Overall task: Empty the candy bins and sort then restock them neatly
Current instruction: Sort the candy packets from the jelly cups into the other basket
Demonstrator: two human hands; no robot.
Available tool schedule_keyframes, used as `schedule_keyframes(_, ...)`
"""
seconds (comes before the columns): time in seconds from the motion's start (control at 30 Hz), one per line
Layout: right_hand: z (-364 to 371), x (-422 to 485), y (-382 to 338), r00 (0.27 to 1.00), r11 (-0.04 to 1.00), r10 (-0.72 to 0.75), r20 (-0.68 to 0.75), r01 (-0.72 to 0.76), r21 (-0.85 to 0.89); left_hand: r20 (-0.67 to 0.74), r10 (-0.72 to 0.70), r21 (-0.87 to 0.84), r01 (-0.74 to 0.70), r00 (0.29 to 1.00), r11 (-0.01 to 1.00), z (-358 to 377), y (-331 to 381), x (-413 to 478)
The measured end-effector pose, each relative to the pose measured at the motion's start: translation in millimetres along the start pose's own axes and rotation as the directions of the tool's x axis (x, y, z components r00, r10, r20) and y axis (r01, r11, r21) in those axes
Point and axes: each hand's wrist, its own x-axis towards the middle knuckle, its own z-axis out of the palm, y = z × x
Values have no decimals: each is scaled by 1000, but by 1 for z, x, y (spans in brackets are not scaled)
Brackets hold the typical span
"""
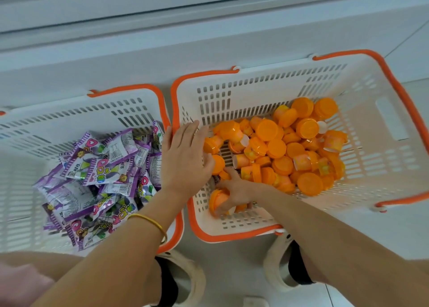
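While the right hand [233,191] grips an orange jelly cup [218,201] at the near-left corner of the right basket [383,125], the left hand [185,158] lies flat, fingers [189,132] straight, against the pile of cups [290,148]. Use the flat palm as a stop and rake cups toward it. The right hand possibly holds a second cup; the palm hides this. Keep the purple packets [99,174] in the left basket [21,186] apart.

Two white baskets w/ orange rims side by side: left basket [69,118] holds purple candy packets [99,181], right basket [383,160] holds orange jelly cups [290,148]; at frame centre, left hand [185,158] lies flat against the cups & right hand [236,190] grips one orange cup [218,201].
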Motion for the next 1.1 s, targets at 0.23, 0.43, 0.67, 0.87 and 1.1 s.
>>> schedule_keyframes(0.23, 3, -7, -1, 993, 999, 32, -111, -28, 35, -2, -3, -10, 3, 1000, 1000, -2, 1, 0)
schedule_keyframes(0.43, -6, -18, -7, 964, 989, 36, -265, 3, 145, 5, 1, -16, -1, 1000, 1000, -2, 1, 0)
schedule_keyframes(0.67, -42, -55, 15, 935, 499, 255, -245, 89, 862, 19, 3, -2, -3, 1000, 1000, -3, 1, -1)
schedule_keyframes(0.87, -82, -92, 51, 805, 151, 444, -393, 365, 919, -29, 239, 146, -233, 971, 961, 4, 31, 4)
schedule_keyframes(1.1, -86, -101, 83, 399, 682, 549, -734, 294, 670, 491, 107, -64, -87, 865, 994, 31, 41, 1)
